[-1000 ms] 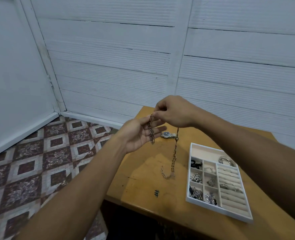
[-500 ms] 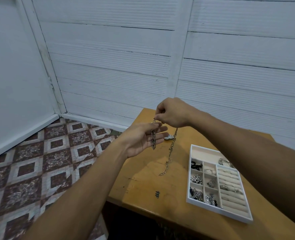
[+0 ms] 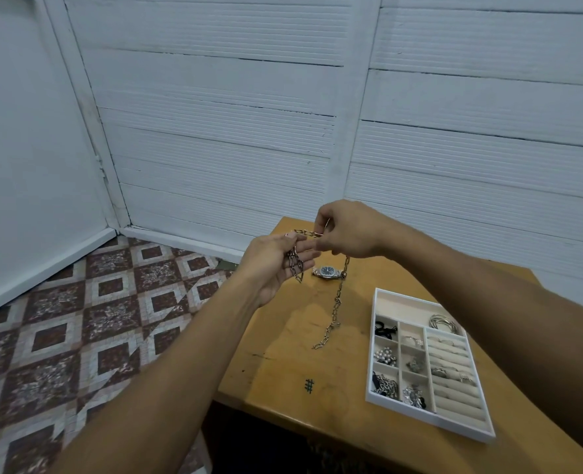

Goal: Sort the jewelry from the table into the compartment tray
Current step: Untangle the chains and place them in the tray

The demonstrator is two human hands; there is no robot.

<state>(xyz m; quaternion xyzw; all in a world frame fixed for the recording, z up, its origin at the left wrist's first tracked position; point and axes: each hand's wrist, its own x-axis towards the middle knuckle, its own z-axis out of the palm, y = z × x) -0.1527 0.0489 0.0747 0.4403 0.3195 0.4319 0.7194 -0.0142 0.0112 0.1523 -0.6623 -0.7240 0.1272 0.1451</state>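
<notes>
Above the wooden table (image 3: 283, 364), a long chain (image 3: 337, 302) of oval metal links is held up between both hands; one part is draped in loops over the left hand (image 3: 276, 265), the other hangs down, its end lying on the tabletop. The left hand is held palm up, fingers loosely spread under the loops. The right hand (image 3: 348, 230) is pinched shut on the chain at its top. A wristwatch (image 3: 327, 271) lies behind, and the white compartment tray (image 3: 481, 431) is set to the right
</notes>
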